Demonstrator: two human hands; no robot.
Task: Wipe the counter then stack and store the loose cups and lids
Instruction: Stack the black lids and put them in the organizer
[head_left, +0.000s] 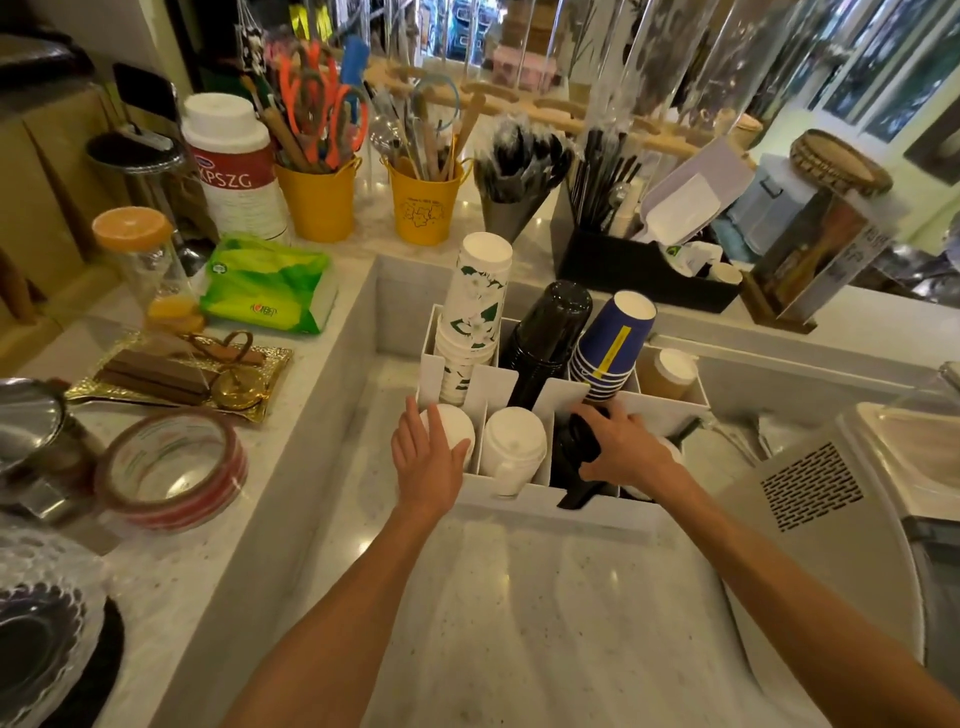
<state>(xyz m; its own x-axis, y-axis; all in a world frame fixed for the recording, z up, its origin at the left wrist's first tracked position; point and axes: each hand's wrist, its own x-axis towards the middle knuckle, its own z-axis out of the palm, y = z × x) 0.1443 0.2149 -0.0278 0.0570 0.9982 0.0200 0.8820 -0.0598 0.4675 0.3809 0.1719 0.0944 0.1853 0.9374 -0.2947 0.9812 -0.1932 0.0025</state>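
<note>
A white divided organizer (566, 512) stands on the lower counter (519, 623). Its back row holds upside-down stacks of white floral cups (475, 312), black cups (550, 332), blue cups (613, 343) and brown cups (667, 374). The front compartments hold white lids (511, 447) and black lids (571, 457). My left hand (426, 462) rests flat, fingers apart, on the white lid stack (457, 421) in the front-left compartment. My right hand (623, 447) is curled over the black lids.
The raised ledge on the left carries a tape roll (171, 473), a gold tray (176, 374), a green tissue pack (270, 286) and yellow utensil buckets (423, 202). A white machine (831, 499) stands close on the right. A black straw holder (644, 270) sits behind the organizer.
</note>
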